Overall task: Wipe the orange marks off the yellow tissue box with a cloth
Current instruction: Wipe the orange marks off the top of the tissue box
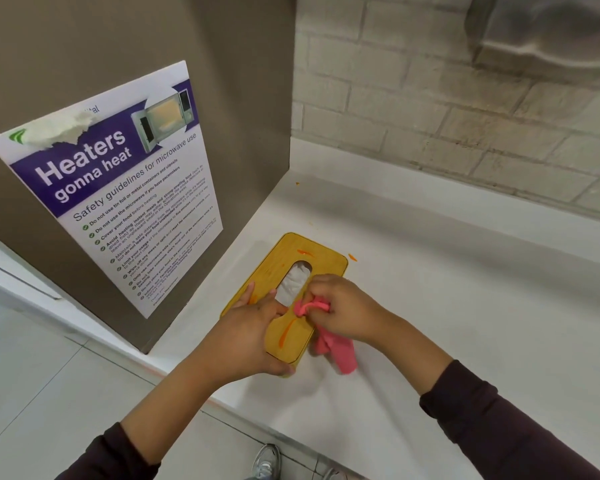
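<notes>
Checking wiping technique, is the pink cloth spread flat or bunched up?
Bunched: the pink cloth is wadded in the right hand, its tail trailing beside the box.

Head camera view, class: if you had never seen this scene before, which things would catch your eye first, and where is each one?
The yellow tissue box lies on the white counter at centre, streaked with orange marks. The left hand steadies its near end, while the right hand bunches a pink cloth at its right edge. On the brown panel to the left hangs a purple-and-white microwave safety poster.
</notes>
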Available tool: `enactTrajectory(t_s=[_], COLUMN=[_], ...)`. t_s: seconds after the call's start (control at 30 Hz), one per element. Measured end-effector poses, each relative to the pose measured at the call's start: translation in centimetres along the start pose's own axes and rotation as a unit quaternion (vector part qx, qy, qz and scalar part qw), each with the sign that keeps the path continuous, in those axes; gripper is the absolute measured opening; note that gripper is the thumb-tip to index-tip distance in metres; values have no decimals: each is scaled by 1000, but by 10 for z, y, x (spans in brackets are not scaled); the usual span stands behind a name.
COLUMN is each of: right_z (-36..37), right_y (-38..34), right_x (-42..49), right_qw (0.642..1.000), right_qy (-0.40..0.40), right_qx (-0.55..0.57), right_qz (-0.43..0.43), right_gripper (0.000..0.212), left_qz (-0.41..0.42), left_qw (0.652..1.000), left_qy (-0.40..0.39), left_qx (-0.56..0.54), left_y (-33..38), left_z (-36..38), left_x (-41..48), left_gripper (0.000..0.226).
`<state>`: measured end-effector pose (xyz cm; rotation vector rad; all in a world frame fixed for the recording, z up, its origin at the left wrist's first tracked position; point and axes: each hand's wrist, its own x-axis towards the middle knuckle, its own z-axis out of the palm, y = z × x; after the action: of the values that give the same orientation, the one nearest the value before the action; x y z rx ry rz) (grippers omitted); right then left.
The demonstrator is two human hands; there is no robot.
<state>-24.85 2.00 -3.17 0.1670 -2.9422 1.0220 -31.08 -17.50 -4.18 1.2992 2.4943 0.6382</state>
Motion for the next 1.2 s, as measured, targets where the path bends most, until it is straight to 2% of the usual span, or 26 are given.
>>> enactTrajectory(t_s=[0.1,0.2,0.33,0.43,0.57,0.67,0.73,0.87,0.97,1.1,1.2], right_z=[-4,1,7,-2,-23,-36,-38,-26,-16,-3,-9], right_y=[4,-2,-2,7,26,34,35,35,31,27,33], right_x=[10,14,-4,-8,12,30,43,62,74,79,72], right_qw=[997,995,999,997,992,977,972,974,975,988,991], right_qy=[57,91,33,3,53,125,156,164,177,137,117], right_qx=[-7,-6,41,70,32,99,106,98,80,-48,-58], right_qz=[48,46,4,19,110,143,142,124,106,56,36], right_gripper=[7,25,7,11,9,17,18,5,10,17,15], left_qz=[0,-5,-4,-28,-48,-56,-53,-34,-21,-7,-14], left_qw=[1000,1000,1000,999,997,996,997,999,1000,1000,999], left_qy=[2,-5,-3,-17,-35,-41,-35,-5,7,14,4], left_qx=[14,21,13,33,50,49,48,23,-3,14,34], left_y=[1,3,2,-1,-4,-4,-4,-2,-2,-1,0], left_z=[-1,-3,-3,-1,0,1,1,0,0,0,-1], left_x=[-2,0,-1,-1,-1,-1,-1,-3,-4,-4,-4], left_gripper=[89,90,86,91,97,99,99,94,92,91,92])
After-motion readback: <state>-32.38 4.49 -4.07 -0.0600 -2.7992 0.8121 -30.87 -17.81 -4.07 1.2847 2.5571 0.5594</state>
